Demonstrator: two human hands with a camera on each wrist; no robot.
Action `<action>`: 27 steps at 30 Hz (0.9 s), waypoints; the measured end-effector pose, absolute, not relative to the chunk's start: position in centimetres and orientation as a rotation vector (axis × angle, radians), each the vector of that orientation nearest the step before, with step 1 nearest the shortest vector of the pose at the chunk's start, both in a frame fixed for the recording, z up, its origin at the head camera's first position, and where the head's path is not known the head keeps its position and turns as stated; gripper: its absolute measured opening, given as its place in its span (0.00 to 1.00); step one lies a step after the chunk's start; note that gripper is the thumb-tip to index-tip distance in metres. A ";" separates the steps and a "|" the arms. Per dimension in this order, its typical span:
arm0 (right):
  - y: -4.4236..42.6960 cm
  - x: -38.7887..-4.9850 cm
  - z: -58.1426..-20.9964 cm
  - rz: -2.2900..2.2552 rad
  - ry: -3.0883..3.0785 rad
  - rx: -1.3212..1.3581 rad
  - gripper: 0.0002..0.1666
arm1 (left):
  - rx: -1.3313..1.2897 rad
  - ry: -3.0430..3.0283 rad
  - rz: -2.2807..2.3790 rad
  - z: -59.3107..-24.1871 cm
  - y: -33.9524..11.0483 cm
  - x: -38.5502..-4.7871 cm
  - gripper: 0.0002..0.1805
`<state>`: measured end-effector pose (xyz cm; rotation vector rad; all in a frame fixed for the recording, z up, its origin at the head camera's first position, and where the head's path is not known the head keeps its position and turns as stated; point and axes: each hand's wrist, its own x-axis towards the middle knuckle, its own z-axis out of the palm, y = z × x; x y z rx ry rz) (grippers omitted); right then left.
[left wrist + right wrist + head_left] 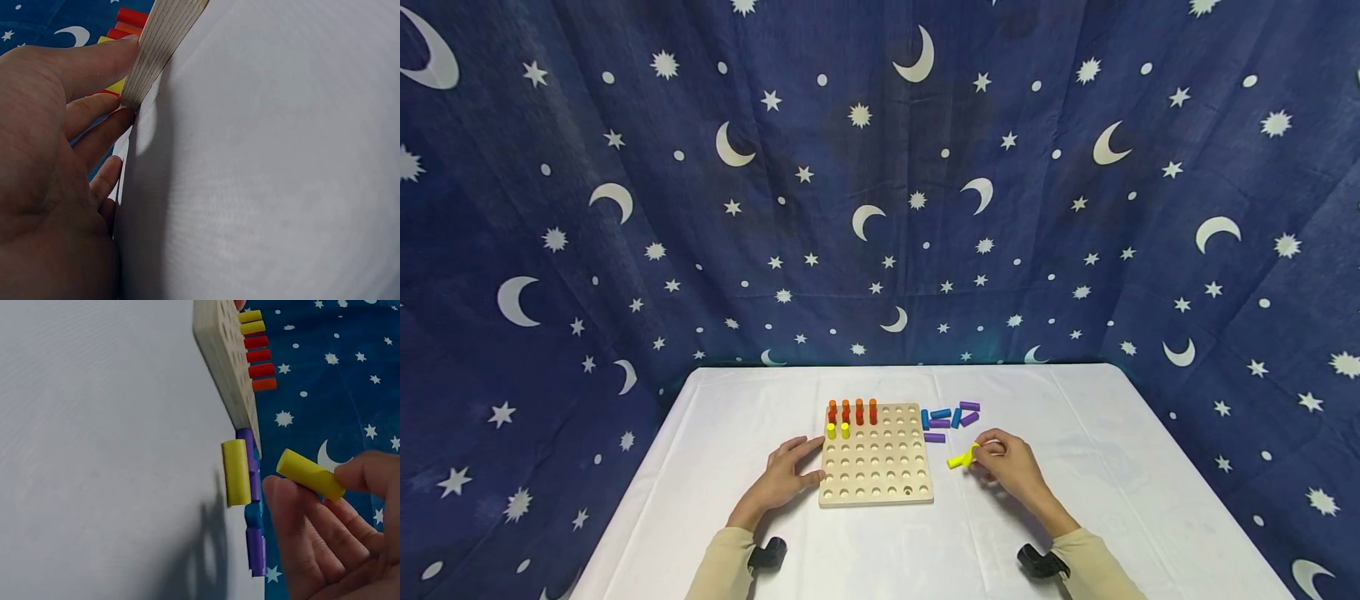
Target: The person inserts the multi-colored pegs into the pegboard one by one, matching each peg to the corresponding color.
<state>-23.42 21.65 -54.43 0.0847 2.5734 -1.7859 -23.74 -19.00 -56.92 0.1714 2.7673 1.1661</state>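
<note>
A wooden pegboard (880, 467) with rows of round holes lies on the table. Orange and red pegs (860, 412) stand in its back rows at the left, with two yellow pegs (838, 431) in front of them. My left hand (786, 477) rests against the board's left edge, thumb and fingers spread and touching it. To the right of the board, my right hand (1009, 464) pinches a yellow peg (310, 474) between thumb and fingers, above the table. Another yellow peg (236, 472) lies on the cloth just beside that hand.
Several blue pegs (941, 413) and purple pegs (970, 419) lie loose by the board's back right corner. A white cloth (760, 392) covers the table. Behind it hangs a dark blue curtain (820, 317) with moons and stars.
</note>
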 end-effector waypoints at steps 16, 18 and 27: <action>19.6 -24.3 -52.2 -1.799 2.630 -0.047 0.19 | 0.169 2.760 1.174 -56.9 -19.0 -23.8 0.34; 19.2 -24.5 -52.0 -1.791 2.644 -0.058 0.19 | 0.175 2.762 1.174 -57.0 -19.0 -23.8 0.34; 17.3 -25.2 -51.5 -1.795 2.680 -0.148 0.14 | 0.195 2.773 1.173 -56.9 -19.1 -23.9 0.34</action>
